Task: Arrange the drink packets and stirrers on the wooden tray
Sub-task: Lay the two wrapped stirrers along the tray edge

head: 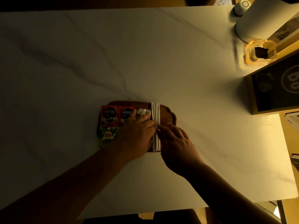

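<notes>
Wooden tray positioned near centre of white marbled desk, dark brown, rounded corners. Two red Nescafe packets laid side by side along far left portion of tray, the right one partly covered by fingers. Green Lipton packet placed just nearer than the left red packet, overhanging tray's near left edge. Small white sachet lying to the right of red packets, touching or just beside the stirrers. Two paper-wrapped stirrers set parallel, running front to back across tray, ends reaching past both edges. Left hand laid flat, fingers spread over packets, fingertips touching left stirrer wrapper. Right hand approaching from the right, thumb and forefinger pinched against right stirrer at mid-length. Right portion of tray bare. Far right of desk: white cylindrical appliance, small white round device behind it, amber glass container with dark contents, dark box with circular logo. Lighting dim and yellow
</notes>
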A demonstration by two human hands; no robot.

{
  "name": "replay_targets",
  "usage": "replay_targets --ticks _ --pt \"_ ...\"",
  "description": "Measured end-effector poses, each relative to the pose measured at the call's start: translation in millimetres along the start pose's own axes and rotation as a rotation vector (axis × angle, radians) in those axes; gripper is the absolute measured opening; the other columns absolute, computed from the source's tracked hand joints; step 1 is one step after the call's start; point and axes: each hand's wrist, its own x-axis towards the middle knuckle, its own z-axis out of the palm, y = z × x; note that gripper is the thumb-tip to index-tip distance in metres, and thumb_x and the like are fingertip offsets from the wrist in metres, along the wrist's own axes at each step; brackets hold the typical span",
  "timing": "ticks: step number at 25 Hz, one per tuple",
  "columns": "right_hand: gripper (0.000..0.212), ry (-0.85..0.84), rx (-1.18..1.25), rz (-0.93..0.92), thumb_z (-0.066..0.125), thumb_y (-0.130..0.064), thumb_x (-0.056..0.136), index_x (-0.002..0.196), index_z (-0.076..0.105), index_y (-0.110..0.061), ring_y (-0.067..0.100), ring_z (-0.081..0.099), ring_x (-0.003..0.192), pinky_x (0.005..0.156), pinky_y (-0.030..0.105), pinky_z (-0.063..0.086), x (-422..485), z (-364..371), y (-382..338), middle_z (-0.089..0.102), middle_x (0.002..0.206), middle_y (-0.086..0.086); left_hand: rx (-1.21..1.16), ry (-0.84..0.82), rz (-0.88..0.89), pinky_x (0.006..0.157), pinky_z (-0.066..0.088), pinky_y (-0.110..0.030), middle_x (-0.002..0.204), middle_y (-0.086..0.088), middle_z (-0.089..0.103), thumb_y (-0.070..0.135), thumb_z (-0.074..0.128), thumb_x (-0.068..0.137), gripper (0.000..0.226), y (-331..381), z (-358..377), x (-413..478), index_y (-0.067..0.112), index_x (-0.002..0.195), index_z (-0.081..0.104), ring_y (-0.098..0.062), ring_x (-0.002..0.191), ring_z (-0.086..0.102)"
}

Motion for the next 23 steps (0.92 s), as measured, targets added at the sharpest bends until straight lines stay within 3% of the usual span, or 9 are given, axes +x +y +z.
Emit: replay_targets --ticks 7,10,13,16,17,19,21,23 --pt "0.056 0.011 0.040 0.021 0.061 -0.028 0.083 0.139 0.053 -0.027 0.030 0.034 0.140 0.110 0.047 0.030 2 -2 -2 0.049 0.150 -0.001 0.035 -0.023 0.033 0.118 0.021 -0.059 0.153 -0.001 0.047 0.038 0.056 0.093 0.048 0 -2 -1 0.022 0.138 0.052 -0.027 0.148 0.030" --pt "0.048 0.083 0.095 0.058 0.054 -0.033 0.087 0.134 0.057 -0.027 0.030 0.037 0.139 0.109 0.047 0.032 6 -7 -5 0.054 0.144 -0.001 -0.041 0.034 0.028 0.118 0.027 -0.052 0.152 -0.007 0.046 0.038 0.058 0.092 0.045 2 -4 -8 0.016 0.132 0.058 -0.030 0.145 0.034" --pt "0.041 0.222 0.288 0.251 0.044 -0.038 0.087 0.127 0.053 -0.032 0.020 0.045 0.124 0.097 0.037 0.046 10 -18 -2 0.055 0.131 -0.005 -0.381 0.331 -0.225 0.102 0.045 -0.036 0.131 -0.009 0.060 0.034 0.055 0.091 0.031 -10 -12 -29 0.015 0.113 0.065 -0.026 0.124 0.054" --pt "0.040 0.249 0.662 0.542 0.053 -0.039 0.086 0.126 0.052 -0.033 0.006 0.058 0.094 0.064 0.017 0.055 16 -25 7 0.055 0.117 -0.010 -0.469 0.516 -0.683 0.086 0.044 -0.032 0.115 -0.006 0.061 0.036 0.053 0.090 0.030 -51 -14 -55 0.020 0.112 0.062 -0.024 0.107 0.059" --pt "0.043 0.213 0.767 0.628 0.055 -0.036 0.088 0.130 0.052 -0.030 0.005 0.060 0.088 0.056 0.013 0.052 19 -25 10 0.056 0.114 -0.010 -0.507 0.481 -0.837 0.086 0.044 -0.034 0.118 -0.008 0.061 0.037 0.053 0.090 0.034 -67 -14 -61 0.020 0.117 0.062 -0.026 0.108 0.059" --pt "0.044 0.121 0.902 0.744 0.057 -0.028 0.093 0.136 0.052 -0.022 0.006 0.064 0.085 0.057 0.015 0.053 22 -23 15 0.063 0.110 -0.005 -0.603 0.308 -1.021 0.090 0.044 -0.038 0.127 -0.012 0.062 0.036 0.053 0.092 0.040 -94 -11 -67 0.016 0.126 0.061 -0.031 0.115 0.059" --pt "0.040 0.071 0.968 0.801 0.056 -0.022 0.095 0.134 0.055 -0.018 0.008 0.068 0.085 0.066 0.025 0.058 23 -21 19 0.070 0.103 -0.002 -0.640 0.092 -0.980 0.092 0.041 -0.037 0.131 -0.017 0.062 0.029 0.048 0.098 0.037 -107 -5 -66 0.010 0.126 0.062 -0.035 0.119 0.057" --pt "0.031 0.062 1.020 0.836 0.055 -0.019 0.095 0.125 0.061 -0.018 0.010 0.070 0.079 0.063 0.027 0.059 24 -21 21 0.073 0.093 -0.004 -0.711 0.019 -0.940 0.094 0.044 -0.038 0.127 -0.020 0.062 0.028 0.042 0.101 0.036 -112 -5 -63 0.006 0.120 0.064 -0.037 0.114 0.058"
